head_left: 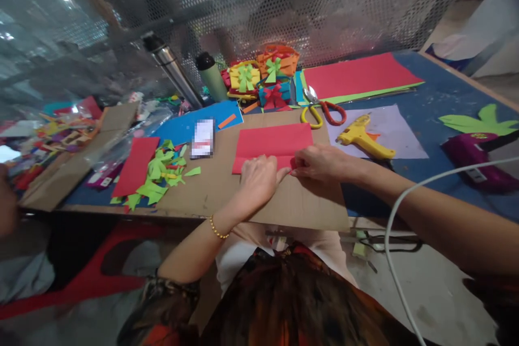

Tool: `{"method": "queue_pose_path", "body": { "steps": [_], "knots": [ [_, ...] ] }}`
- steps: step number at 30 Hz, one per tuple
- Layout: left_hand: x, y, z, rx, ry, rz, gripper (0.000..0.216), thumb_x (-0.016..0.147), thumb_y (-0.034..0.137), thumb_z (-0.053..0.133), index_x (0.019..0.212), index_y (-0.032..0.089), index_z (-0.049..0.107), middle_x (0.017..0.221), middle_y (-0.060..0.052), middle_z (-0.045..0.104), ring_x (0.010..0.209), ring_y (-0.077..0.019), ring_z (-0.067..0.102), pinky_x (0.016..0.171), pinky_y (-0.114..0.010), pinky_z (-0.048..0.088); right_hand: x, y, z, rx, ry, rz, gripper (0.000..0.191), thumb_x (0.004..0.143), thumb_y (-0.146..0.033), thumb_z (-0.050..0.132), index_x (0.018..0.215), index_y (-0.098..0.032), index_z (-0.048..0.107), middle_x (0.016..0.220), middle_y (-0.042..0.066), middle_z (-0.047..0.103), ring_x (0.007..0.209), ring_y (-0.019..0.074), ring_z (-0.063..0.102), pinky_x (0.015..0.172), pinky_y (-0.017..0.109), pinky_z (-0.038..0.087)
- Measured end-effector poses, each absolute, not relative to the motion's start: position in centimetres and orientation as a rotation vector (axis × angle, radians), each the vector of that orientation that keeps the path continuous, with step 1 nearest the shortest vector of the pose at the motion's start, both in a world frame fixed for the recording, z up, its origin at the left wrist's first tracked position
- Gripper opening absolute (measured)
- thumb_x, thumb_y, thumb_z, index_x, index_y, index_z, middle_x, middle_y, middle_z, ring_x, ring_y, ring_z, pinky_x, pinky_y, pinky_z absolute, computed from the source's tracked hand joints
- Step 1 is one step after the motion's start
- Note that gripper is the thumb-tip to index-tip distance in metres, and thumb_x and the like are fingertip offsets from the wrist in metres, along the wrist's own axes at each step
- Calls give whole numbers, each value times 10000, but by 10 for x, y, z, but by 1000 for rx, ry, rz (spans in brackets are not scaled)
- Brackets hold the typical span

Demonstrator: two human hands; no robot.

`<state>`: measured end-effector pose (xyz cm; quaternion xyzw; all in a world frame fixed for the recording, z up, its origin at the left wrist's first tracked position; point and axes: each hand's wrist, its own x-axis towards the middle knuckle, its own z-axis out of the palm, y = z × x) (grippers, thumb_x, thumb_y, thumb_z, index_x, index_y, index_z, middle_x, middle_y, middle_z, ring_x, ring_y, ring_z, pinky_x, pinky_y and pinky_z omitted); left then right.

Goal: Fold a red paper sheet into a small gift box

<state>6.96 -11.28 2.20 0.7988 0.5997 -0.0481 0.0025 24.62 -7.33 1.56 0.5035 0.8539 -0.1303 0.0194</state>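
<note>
A red sheet of paper (273, 138) lies on a piece of brown cardboard (211, 189) before me, with a crease running across it. My left hand (261, 178) rests on its near edge, fingers curled down and the thumb pointing right. Close by, my right hand (318, 162) pinches the right end of that near edge with bent fingers. The fingertips of both hands are partly hidden. Just beyond the sheet are scissors (324, 108) with one yellow and one red handle. A yellow glue gun (367, 138) lies right of my right hand on pale purple paper (405, 138).
Green paper scraps (160, 170) and a phone-like blurred item (203, 138) are at left. Small decorated paper bags (259, 75), a green bottle (211, 77) and a steel flask (174, 67) stand behind. A white cable (391, 238) crosses at right. Another person's hand (6, 203) shows far left.
</note>
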Motion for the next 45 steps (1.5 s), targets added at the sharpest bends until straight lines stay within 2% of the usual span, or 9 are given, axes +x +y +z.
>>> {"method": "queue_pose_path", "body": {
  "steps": [5, 14, 23, 30, 39, 42, 45],
  "knots": [
    [66, -110, 26, 2416, 1856, -136, 418, 1046, 500, 512, 1038, 118, 683, 1034, -158, 720, 995, -295, 655, 848, -391, 460, 249, -76, 11, 1545, 2688, -328, 239, 963, -408, 593, 960, -216, 734, 842, 66, 752, 735, 181, 662, 578, 265, 322],
    [44, -103, 24, 2335, 1737, -49, 210, 1001, 363, 581, 920, 172, 613, 980, -81, 664, 960, -240, 591, 890, -378, 454, 249, -78, 9, 1588, 2684, -269, 255, 955, -446, 591, 921, -234, 730, 745, 35, 701, 669, 166, 627, 564, 261, 312],
    [10, -94, 25, 2201, 1744, -17, 257, 965, 265, 576, 755, 222, 435, 843, -9, 562, 781, -169, 513, 757, -308, 411, 249, -78, 8, 1633, 2638, -347, 256, 955, -440, 576, 921, -230, 718, 787, 46, 712, 681, 175, 606, 547, 268, 298],
    [-19, -90, 24, 2149, 1758, 8, 315, 954, 252, 572, 713, 232, 369, 832, 1, 535, 762, -156, 491, 739, -297, 387, 253, -77, 3, 1603, 2703, -332, 250, 934, -447, 582, 893, -238, 714, 729, 36, 690, 634, 163, 574, 539, 269, 287],
    [-44, -89, 29, 2102, 1864, -55, 317, 933, 252, 574, 676, 227, 389, 759, 0, 546, 689, -151, 485, 642, -302, 333, 256, -76, -4, 1610, 2720, -323, 249, 931, -455, 589, 906, -239, 710, 743, 35, 702, 665, 177, 598, 569, 273, 307],
    [-56, -90, 35, 2082, 1947, -90, 277, 930, 265, 582, 692, 221, 445, 726, -1, 560, 669, -160, 497, 623, -303, 324, 256, -76, -4, 1608, 2725, -331, 236, 935, -440, 586, 935, -239, 710, 769, 40, 712, 686, 184, 608, 579, 275, 310],
    [-56, -99, 40, 2098, 2084, -70, 150, 940, 259, 580, 804, 197, 564, 846, -58, 635, 824, -217, 576, 726, -327, 393, 255, -77, -3, 1605, 2730, -324, 231, 933, -431, 592, 942, -233, 710, 770, 49, 712, 688, 190, 612, 574, 280, 302]
  ]
}}
